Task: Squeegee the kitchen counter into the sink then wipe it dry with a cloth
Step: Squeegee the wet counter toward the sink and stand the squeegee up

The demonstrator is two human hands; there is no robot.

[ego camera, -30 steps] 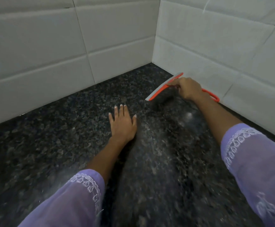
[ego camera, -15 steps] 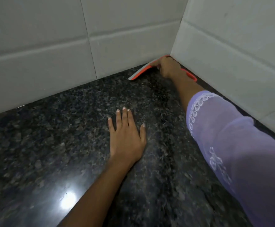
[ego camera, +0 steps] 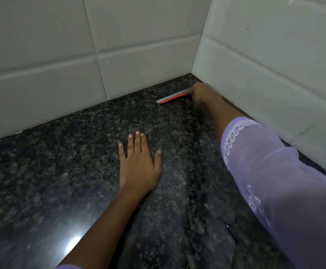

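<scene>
A: Where is the squeegee (ego camera: 172, 98) at this moment?

B: It lies low on the dark speckled counter (ego camera: 61, 171), near the far corner where the two tiled walls (ego camera: 138, 45) meet. Its blade is orange and grey and it points to the left, away from the right wall.

A: Which hand holds it?

B: The right hand (ego camera: 201, 94). It grips the squeegee at the right end of the blade. The hand is blurred, so I cannot tell how each of its fingers lies, only that they are curled around the tool. The handle is hidden behind the hand.

A: And the left hand (ego camera: 138, 167)?

B: It rests flat on the counter, palm down, well apart from the squeegee and nearer to the person. Its fingers (ego camera: 137, 142) are straight and a little spread, the thumb out to the right. It holds nothing.

A: What else is visible?

B: A lilac sleeve (ego camera: 274, 181) with white embroidery on the right arm, and a bright reflection of light (ego camera: 72, 243) on the counter beside the left forearm.
</scene>
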